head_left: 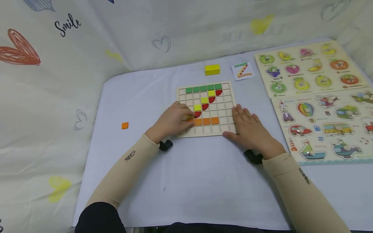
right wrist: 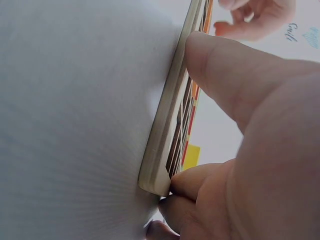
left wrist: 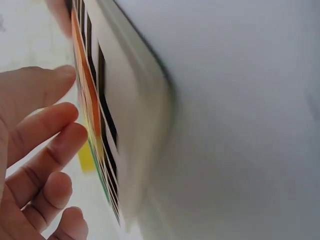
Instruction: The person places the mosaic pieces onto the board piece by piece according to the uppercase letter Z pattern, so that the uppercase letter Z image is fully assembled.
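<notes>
A light wooden grid board (head_left: 228, 111) lies on the white table. It bears a green row (head_left: 203, 88) along the far side, a diagonal of yellow squares (head_left: 205, 100) beside red quarter-rounds (head_left: 212, 99), and orange squares (head_left: 206, 121) near the front. My left hand (head_left: 172, 118) reaches over the board's left part, its fingertips by the lower yellow and orange squares. In the left wrist view, its thumb (left wrist: 59, 80) and loosely bent fingers (left wrist: 50, 122) are apart. Straight fingers of my right hand (head_left: 252, 132) rest along the right edge, its thumb (right wrist: 205, 57) at the front edge.
One loose orange square (head_left: 125, 125) lies left of the board. Behind the board are a yellow block (head_left: 212, 69) and a small pattern card (head_left: 243, 71). Fruit (head_left: 316, 61) and vehicle (head_left: 329, 127) puzzle boards cover the right side. A printed cloth (head_left: 128, 32) rises behind the table.
</notes>
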The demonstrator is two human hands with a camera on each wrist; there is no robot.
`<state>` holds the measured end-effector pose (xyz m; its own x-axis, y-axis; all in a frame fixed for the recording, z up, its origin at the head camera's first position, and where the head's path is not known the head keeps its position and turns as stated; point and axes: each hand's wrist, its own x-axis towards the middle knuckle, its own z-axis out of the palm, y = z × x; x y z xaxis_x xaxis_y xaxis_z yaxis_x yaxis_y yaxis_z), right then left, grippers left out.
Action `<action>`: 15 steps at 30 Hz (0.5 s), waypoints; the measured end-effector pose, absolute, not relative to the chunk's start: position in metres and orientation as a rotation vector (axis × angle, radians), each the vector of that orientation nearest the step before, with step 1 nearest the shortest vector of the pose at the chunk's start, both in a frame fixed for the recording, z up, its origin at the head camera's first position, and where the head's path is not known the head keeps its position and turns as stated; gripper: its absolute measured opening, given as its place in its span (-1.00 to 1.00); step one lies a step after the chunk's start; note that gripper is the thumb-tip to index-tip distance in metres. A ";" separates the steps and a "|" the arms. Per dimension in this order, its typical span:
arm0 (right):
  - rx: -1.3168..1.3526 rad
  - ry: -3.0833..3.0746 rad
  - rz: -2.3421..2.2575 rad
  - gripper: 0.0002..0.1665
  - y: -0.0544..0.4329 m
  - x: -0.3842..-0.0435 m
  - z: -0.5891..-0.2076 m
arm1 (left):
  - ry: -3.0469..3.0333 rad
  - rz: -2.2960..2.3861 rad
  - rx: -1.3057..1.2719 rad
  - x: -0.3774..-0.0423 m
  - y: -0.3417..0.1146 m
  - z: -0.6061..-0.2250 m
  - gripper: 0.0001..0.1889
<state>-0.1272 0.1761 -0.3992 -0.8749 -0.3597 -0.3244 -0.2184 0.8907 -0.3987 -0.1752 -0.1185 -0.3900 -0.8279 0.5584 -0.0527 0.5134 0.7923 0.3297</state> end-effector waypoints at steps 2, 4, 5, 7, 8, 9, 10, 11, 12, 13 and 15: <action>-0.430 2.658 -0.498 0.24 0.177 -0.128 -0.400 | 2.853 0.473 0.814 -0.174 -0.132 -0.389 -0.66; -0.430 2.657 -0.500 0.25 0.178 -0.129 -0.401 | 2.875 0.496 0.773 -0.172 -0.147 -0.388 -0.66; -0.429 2.657 -0.499 0.26 0.179 -0.129 -0.401 | 2.887 0.500 0.754 -0.171 -0.154 -0.387 -0.66; -0.427 2.655 -0.500 0.27 0.180 -0.130 -0.402 | 2.911 0.485 0.722 -0.169 -0.170 -0.385 -0.67; -0.428 2.654 -0.499 0.27 0.181 -0.130 -0.402 | 2.925 0.470 0.706 -0.168 -0.179 -0.384 -0.67; -0.428 2.652 -0.500 0.27 0.181 -0.131 -0.402 | 2.937 0.447 0.686 -0.166 -0.188 -0.384 -0.67; -0.430 2.650 -0.499 0.27 0.181 -0.131 -0.402 | 2.948 0.423 0.668 -0.164 -0.197 -0.384 -0.67; -0.433 2.648 -0.497 0.27 0.180 -0.131 -0.402 | 2.955 0.401 0.650 -0.162 -0.207 -0.384 -0.67; -0.436 2.645 -0.497 0.28 0.180 -0.131 -0.402 | 2.962 0.377 0.631 -0.159 -0.216 -0.385 -0.67; -0.439 2.643 -0.497 0.28 0.179 -0.131 -0.402 | 2.964 0.356 0.610 -0.156 -0.225 -0.385 -0.67; -0.442 2.637 -0.495 0.28 0.178 -0.131 -0.402 | 2.965 0.311 0.566 -0.150 -0.243 -0.386 -0.65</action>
